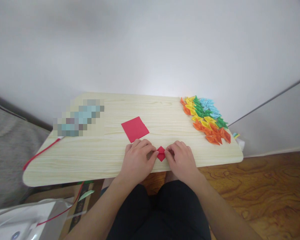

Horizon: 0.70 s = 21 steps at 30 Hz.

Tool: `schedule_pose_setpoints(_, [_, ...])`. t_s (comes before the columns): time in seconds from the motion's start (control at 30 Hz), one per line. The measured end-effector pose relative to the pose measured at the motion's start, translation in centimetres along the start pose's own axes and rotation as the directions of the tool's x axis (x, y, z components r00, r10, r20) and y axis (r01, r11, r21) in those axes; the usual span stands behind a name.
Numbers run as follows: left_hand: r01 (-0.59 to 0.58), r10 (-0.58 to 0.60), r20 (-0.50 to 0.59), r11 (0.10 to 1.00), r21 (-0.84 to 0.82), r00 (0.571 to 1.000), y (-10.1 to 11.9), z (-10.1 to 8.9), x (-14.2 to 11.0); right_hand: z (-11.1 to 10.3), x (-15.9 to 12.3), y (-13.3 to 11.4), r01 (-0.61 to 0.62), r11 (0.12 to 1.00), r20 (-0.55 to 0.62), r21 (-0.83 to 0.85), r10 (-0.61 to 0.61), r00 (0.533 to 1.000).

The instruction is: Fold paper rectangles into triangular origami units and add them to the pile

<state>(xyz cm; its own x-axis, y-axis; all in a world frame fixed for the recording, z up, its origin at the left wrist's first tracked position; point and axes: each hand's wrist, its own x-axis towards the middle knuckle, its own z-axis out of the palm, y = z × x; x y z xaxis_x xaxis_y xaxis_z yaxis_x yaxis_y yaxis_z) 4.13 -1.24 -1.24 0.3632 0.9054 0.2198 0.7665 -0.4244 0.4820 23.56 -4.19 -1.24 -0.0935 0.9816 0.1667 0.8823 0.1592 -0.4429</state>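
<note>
Between my two hands is a small folded piece of red paper, diamond-shaped, with a crease or flap across its middle. My left hand pinches its left corner between thumb and fingers. At the right corner, the thumb and forefinger of my right hand are closed on the same paper. Just beyond my left hand lies a flat stack or sheet of square red paper, turned at an angle. How many sheets it holds I cannot tell.
Several folded paper pieces in orange, yellow, green and blue lie in rows at the table's right. A pixelated object with a red cable is at the left. The pale wooden table meets a white wall.
</note>
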Motion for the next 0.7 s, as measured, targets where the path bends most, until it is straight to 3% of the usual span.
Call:
schedule_pose_setpoints(0.27, [0.062,-0.063,-0.032,0.998,-0.020,0.998,0.28,0.51,0.32,0.32,0.91,-0.30,-0.021,0.995,0.021,-0.098,0.024,0.999])
schedule_pose_setpoints(0.5, [0.016,-0.016,0.006,0.999,-0.046,1.000,-0.15,0.16,-0.10,-0.43,0.67,0.20,0.011,0.987,0.070,0.160,-0.022,0.997])
schedule_pose_setpoints(0.7, [-0.039,0.042,0.033,0.994,-0.101,0.999,-0.69,-0.13,-0.45,-0.20,0.59,0.67,0.067,0.981,0.056,0.181,-0.078,0.995])
